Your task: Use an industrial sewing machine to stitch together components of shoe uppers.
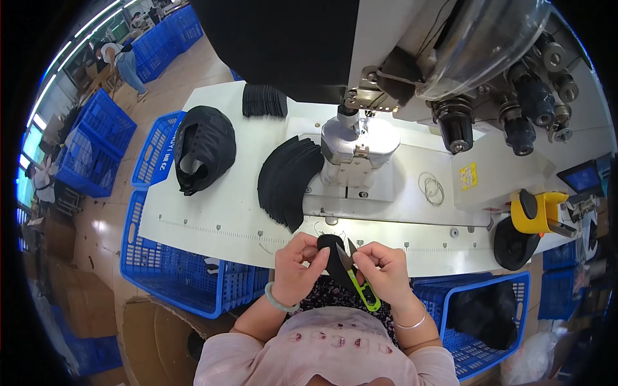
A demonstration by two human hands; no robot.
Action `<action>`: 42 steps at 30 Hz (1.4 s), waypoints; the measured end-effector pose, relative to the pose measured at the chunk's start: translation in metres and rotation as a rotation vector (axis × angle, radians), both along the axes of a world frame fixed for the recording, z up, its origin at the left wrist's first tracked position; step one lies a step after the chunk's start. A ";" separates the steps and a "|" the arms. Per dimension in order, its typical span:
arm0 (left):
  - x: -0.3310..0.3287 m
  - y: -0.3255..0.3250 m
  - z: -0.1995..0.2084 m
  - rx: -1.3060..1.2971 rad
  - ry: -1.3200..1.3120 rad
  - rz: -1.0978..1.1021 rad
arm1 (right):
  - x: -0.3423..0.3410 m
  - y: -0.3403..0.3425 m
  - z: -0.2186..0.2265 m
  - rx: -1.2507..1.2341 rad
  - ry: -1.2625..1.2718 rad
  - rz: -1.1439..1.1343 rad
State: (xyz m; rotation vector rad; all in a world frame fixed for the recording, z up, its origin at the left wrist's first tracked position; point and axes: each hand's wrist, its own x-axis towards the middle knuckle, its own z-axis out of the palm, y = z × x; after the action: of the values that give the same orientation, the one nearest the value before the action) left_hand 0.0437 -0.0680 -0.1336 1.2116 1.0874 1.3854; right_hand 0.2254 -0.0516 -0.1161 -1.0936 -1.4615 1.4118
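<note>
Close to the front edge of the white sewing table, my left hand pinches a small black fabric piece between thumb and fingers. My right hand is closed round green-handled thread snips, whose dark blades point up beside the fabric's right edge. A few loose threads stick out at the fabric's top. Left of the sewing machine lies a fanned stack of black fabric pieces. Farther left rests a black shoe upper.
Another black stack lies at the table's back. Blue crates stand below the left edge, and a blue crate holds black material at right. A yellow tool sits at the right end. Thread spools hang above. People work far left.
</note>
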 end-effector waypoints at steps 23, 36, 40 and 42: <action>0.001 -0.003 -0.004 -0.032 0.071 0.005 | 0.009 0.010 -0.004 -0.096 -0.012 -0.117; 0.000 -0.002 -0.006 -0.124 0.100 -0.082 | -0.002 0.023 -0.005 0.391 -0.330 -0.021; -0.012 -0.003 -0.003 -0.106 0.124 0.024 | 0.027 0.034 -0.022 0.669 -0.653 -0.507; -0.025 0.000 -0.002 -0.122 0.043 0.066 | 0.067 0.040 -0.020 0.470 -0.723 -0.687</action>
State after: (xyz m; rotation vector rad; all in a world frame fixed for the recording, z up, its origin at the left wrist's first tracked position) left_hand 0.0182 -0.0684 -0.1358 1.1303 1.2334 1.3280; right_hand 0.2923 -0.0115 -0.1363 -1.6497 -1.5404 0.1656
